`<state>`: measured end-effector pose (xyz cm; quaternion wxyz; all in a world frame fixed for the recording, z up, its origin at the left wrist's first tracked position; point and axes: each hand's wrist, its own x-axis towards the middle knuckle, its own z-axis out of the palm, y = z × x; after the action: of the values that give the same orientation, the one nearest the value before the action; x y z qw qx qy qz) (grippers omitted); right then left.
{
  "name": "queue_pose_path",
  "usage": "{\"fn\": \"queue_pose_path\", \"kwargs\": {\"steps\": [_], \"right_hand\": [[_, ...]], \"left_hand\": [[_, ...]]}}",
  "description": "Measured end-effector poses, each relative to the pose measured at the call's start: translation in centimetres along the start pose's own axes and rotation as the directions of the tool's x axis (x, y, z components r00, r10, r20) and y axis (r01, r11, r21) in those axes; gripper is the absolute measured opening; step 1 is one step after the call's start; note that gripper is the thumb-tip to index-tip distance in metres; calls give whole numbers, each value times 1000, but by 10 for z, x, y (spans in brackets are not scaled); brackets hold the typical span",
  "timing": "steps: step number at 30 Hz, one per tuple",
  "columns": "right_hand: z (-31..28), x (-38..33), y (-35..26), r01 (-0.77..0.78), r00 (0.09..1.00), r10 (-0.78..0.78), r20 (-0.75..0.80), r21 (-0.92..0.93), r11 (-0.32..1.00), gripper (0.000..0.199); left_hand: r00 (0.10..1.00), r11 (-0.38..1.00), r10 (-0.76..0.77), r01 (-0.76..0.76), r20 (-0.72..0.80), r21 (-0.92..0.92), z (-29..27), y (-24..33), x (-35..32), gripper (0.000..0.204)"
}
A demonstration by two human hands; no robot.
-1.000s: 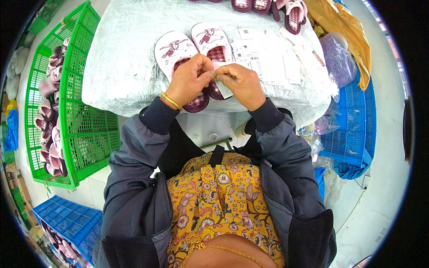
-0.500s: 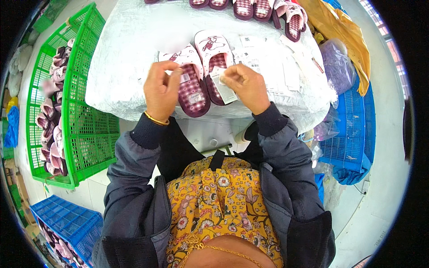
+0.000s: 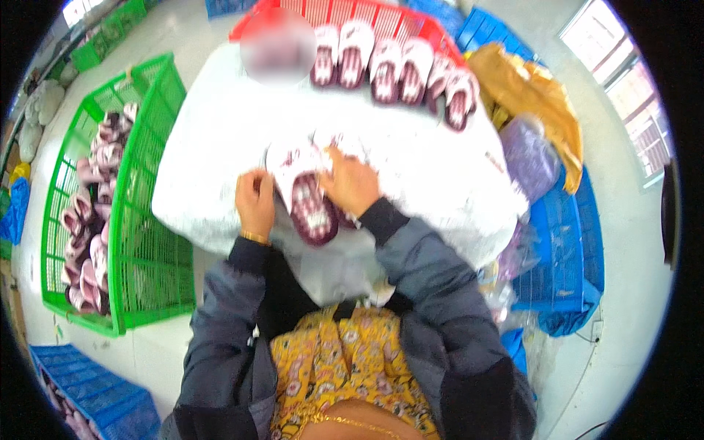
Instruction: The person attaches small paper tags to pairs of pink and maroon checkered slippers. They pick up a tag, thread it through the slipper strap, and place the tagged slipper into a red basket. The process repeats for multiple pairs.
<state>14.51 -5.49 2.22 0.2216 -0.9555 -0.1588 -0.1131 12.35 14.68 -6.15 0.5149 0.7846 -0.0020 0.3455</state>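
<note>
A pair of pink-and-white slippers with maroon checked insoles lies on the covered table in front of me. The left slipper (image 3: 314,209) shows fully, while my right hand (image 3: 353,182) covers much of the right slipper (image 3: 339,139). That hand is closed over the right slipper, its thumb at the left slipper's opening. My left hand (image 3: 254,204) is curled beside the left slipper's outer edge; blur hides whether anything is in its fingers. The paper tag that was in my right fingers cannot be made out.
Several finished-looking slippers (image 3: 386,70) stand along the table's far side, before a red crate (image 3: 308,11). A green crate (image 3: 150,213) of slippers is at left, a blue crate (image 3: 103,396) below it. At right are a blue crate (image 3: 546,257), purple bag (image 3: 529,158) and yellow cloth (image 3: 524,88).
My view has tilted up, bringing the far slipper row and red crate into view. My right hand has gone from pinching a paper tag to closing over the right slipper; my left fingers have curled.
</note>
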Motion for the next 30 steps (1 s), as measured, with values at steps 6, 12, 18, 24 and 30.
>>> {"fn": "queue_pose_path", "kwargs": {"steps": [6, 12, 18, 24, 30], "right_hand": [[-29, -23, 5, 85, 983, -61, -174, 134, 987, 27], [-69, 11, 18, 58, 972, 7, -233, 275, 960, 23], [-211, 278, 60, 244, 714, -297, -634, -172, 954, 47], [-119, 298, 92, 126, 866, -172, -469, -128, 984, 38], [-13, 255, 129, -71, 972, 65, -224, -20, 997, 73]], "left_hand": [[965, 906, -254, 259, 60, -333, 2, 10, 3, 10], [948, 817, -313, 301, 60, -491, 1, -5, -4, 9], [943, 828, -314, 327, 106, -456, 6, 2, -6, 9], [952, 891, -284, 307, 118, -333, -3, 6, -5, 8], [977, 962, -191, 206, 96, -180, -1, 18, -7, 6]]}}
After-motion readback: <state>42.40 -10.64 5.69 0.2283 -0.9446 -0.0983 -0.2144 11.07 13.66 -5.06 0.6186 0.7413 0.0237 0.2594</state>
